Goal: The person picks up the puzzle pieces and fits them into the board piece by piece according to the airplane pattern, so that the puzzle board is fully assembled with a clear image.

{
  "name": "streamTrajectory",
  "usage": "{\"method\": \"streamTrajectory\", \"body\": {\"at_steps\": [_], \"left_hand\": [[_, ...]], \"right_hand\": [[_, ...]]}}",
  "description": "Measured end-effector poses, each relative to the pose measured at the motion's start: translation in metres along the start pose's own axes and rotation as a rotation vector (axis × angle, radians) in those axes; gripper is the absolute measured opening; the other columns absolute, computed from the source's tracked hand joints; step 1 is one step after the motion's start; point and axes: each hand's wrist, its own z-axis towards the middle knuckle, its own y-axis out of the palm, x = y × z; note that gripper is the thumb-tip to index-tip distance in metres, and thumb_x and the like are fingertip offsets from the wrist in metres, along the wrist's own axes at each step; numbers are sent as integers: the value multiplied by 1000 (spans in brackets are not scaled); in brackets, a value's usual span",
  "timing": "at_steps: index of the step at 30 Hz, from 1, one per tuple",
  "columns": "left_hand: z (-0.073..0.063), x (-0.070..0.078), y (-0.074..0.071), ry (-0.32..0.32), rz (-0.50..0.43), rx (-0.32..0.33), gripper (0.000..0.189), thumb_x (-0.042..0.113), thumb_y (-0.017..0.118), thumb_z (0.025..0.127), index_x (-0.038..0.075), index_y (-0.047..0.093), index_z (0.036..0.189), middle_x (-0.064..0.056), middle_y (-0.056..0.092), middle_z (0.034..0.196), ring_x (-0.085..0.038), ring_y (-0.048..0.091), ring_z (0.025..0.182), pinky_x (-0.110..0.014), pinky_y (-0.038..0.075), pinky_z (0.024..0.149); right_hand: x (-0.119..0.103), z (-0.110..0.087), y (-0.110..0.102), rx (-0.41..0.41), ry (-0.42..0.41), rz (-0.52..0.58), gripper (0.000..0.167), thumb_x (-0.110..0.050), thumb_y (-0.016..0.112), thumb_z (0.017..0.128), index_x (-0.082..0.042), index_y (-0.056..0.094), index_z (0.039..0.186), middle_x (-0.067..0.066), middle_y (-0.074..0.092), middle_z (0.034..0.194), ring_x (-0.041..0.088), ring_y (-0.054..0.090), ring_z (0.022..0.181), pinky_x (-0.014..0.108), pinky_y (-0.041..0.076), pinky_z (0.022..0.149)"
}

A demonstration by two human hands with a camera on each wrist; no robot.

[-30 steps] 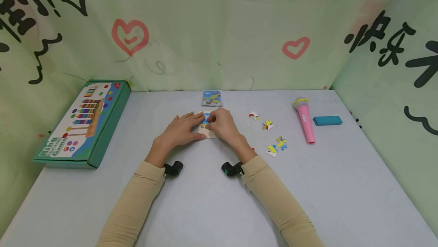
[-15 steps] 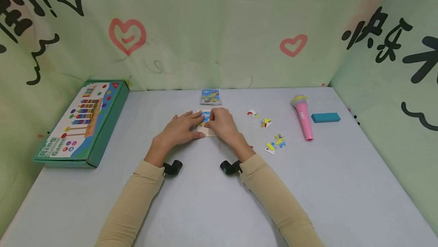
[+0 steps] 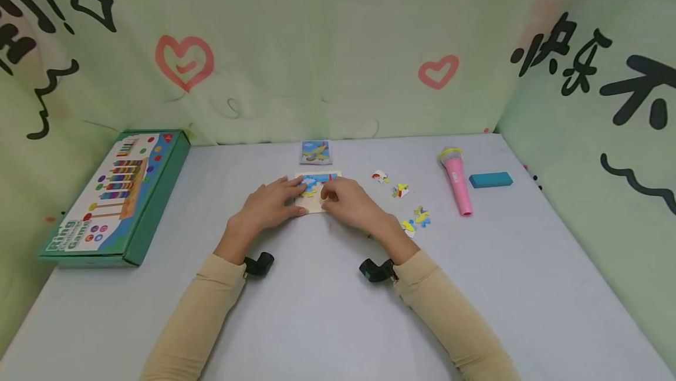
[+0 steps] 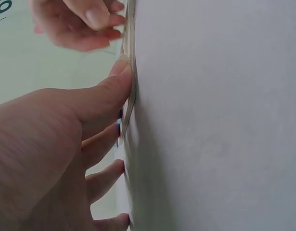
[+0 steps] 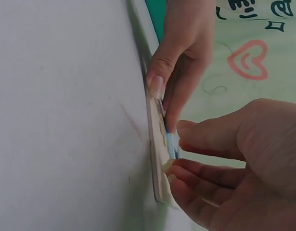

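Observation:
A small wooden jigsaw board (image 3: 315, 206) lies flat on the table, with joined blue-sky puzzle pieces (image 3: 313, 179) along its far part and bare wood nearer the person. My left hand (image 3: 266, 204) steadies the board's left side, fingers spread; in the left wrist view its thumb (image 4: 120, 77) presses the near edge. Over the right part of the board hovers my right hand (image 3: 350, 202), its fingers loosely bent. In the right wrist view a gap separates the right thumb (image 5: 205, 137) from the fingers, and nothing shows between them.
Several loose puzzle pieces (image 3: 400, 190) lie right of the board. Behind it is a picture card (image 3: 315, 152) with a yellow plane. A pink microphone (image 3: 457, 184) and a blue block (image 3: 491, 179) lie at the right; a large green box (image 3: 157, 205) stands left.
My right hand has drawn back to the right from the joined pieces, uncovering more of the board. My left hand stays at its left side. The head view has shifted slightly.

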Motion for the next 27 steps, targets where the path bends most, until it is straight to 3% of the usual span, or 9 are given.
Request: {"method": "streamTrajectory", "body": {"at_steps": [8,17,22,27], "left_hand": [[-1,1,-1,-2,-6,-10,68,47,64,94,20,41,152,1,30,164,-32,26,153,-67,22,118],[1,1,-2,-5,-12,-13,69,47,65,94,21,41,152,3,29,164,-31,25,153,-67,21,119],[2,2,-2,-7,-20,-20,69,47,65,94,21,41,152,3,29,164,-31,24,153,-67,20,118],[0,2,-1,-14,-32,-19,69,47,65,93,20,42,152,2,29,164,-31,24,153,-67,20,118]], "right_hand": [[18,-42,-37,-48,-20,6,22,-9,65,89,-6,71,109,6,69,106,22,63,97,36,53,86],[69,-95,-79,-19,95,-26,26,-3,67,87,-3,70,113,11,69,108,26,60,101,42,51,89],[88,-108,-96,-13,144,-63,30,1,66,86,-1,69,116,14,67,110,30,59,103,43,50,87],[95,-111,-102,-59,186,-97,34,1,68,83,0,68,117,14,66,108,30,59,102,43,50,88]]}}
